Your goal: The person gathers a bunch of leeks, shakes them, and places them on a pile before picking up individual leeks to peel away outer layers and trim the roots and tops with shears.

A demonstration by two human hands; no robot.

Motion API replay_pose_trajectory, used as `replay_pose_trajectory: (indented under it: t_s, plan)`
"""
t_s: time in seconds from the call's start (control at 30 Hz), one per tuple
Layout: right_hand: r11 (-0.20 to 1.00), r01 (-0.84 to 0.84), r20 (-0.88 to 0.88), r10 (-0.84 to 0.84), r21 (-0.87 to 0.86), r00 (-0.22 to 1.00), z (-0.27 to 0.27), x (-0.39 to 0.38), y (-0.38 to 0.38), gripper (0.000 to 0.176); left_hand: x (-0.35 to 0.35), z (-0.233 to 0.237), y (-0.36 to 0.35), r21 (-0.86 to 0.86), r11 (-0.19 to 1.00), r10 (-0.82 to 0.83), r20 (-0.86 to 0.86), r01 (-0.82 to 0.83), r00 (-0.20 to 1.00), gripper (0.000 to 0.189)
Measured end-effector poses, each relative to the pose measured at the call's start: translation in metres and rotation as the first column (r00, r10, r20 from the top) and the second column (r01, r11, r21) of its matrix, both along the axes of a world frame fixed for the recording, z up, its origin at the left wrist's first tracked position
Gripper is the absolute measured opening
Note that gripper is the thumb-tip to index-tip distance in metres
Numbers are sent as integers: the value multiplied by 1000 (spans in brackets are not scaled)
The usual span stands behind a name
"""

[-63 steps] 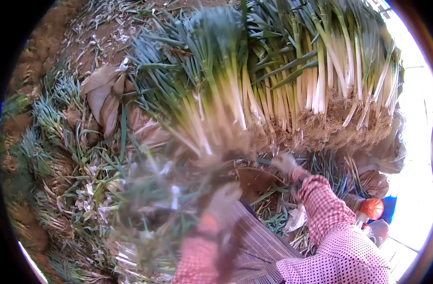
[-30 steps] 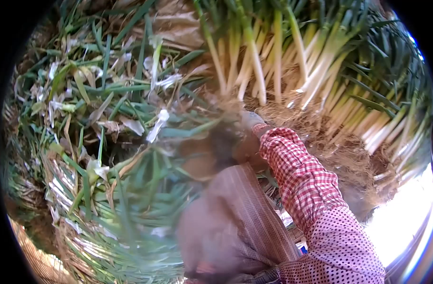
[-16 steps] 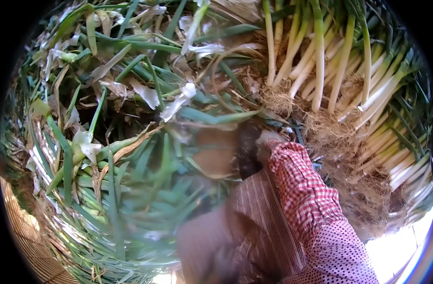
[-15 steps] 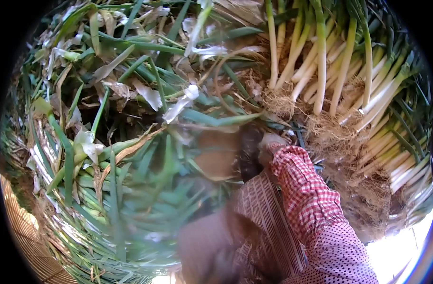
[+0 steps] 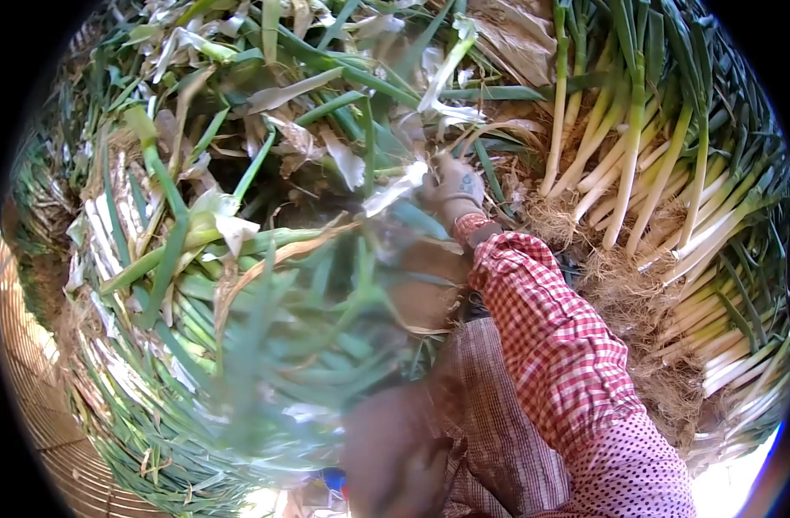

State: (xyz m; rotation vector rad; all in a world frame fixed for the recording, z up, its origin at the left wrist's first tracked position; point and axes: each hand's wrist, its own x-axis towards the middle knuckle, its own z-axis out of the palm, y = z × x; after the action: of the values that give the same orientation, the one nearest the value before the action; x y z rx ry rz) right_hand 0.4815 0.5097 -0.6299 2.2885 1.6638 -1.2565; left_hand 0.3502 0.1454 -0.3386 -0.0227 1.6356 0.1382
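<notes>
The largest thing before us was one heap of loose green onion leaves (image 5: 265,129), green blades mixed with dry, papery pale strips, filling the upper left. To its right lay one stack of green onions (image 5: 663,181), their white stalks side by side and their hairy, earth-brown roots turned towards us. A second stack (image 5: 110,285) ran down the left edge, showing white stalks under green tops, with a woven straw-coloured surface (image 5: 32,406) beside it. Close to the camera, one blurred bunch of green leaves (image 5: 309,345) covered the lower middle. Below it sat a blurred brownish shape (image 5: 386,457); we could not tell whether that was our left hand or how its fingers stood. One red-checked sleeve (image 5: 542,319) rose from the lower right across a piece of striped cloth (image 5: 490,423). At its end, our right hand (image 5: 457,186), in a pale glove, rested back-up at the near edge of the loose heap, between that heap and the roots of the right-hand stack. Its fingers (image 5: 438,177) curled down among the leaves, and we could not tell whether they gripped anything. One pale leaf strip (image 5: 393,190), limp and whitish, lay just left of the fingertips, touching them.
</notes>
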Motion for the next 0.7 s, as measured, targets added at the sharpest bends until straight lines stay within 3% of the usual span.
replay_pose_trajectory:
  t_s: [0.03,0.07,0.13,0.17,0.27,0.33,0.37,0.4,0.43,0.47,0.53,0.57,0.67,0.7]
  plan:
    - [998,-49,-65,46,-41,997,-5,-13,-5,26,0,1,-2,-9,999,41,13,-41,999,23]
    - [959,-237,-122,220,-156,968,-1,-22,-2,26,0,0,-4,-22,997,78,27,-78,997,23]
    - [736,-572,-122,571,-363,812,23,-48,8,31,2,2,-17,-60,986,156,55,-153,986,23]
    - [656,-611,-117,633,-444,765,-3,-66,-6,33,6,4,-26,-72,983,176,60,-171,983,23]
    - [771,-493,-146,477,-404,866,9,-68,-38,40,20,4,-51,-38,988,151,56,-149,987,23]
    - [860,-338,-165,297,-382,941,-22,-69,-86,47,18,8,-45,23,999,40,19,-41,999,23]
    - [831,-351,-202,290,-432,935,-18,-72,-92,46,13,13,-32,49,998,-46,-10,46,999,24]
    - [800,-363,-223,289,-478,931,-12,-68,-94,45,6,25,28,71,978,-196,-2,196,981,23]
    - [893,-285,-287,187,-348,939,-14,-62,-113,44,1,35,61,96,934,-348,16,345,937,23]
    - [960,-175,-350,91,-218,932,-3,-53,-124,43,1,37,52,103,939,-332,21,329,943,23]
    - [961,-110,-464,-22,-255,886,18,-38,-113,43,4,26,23,179,927,-332,-9,328,943,24]
    - [959,-134,-438,12,-248,899,37,-33,-94,44,5,24,15,230,910,-343,-47,344,938,24]
    - [987,-17,-685,-101,-163,721,139,-28,-16,42,9,19,-11,423,793,-390,-198,438,899,26]
    - [986,-90,-673,163,142,722,176,-27,6,40,0,32,10,408,844,-304,-169,348,937,25]
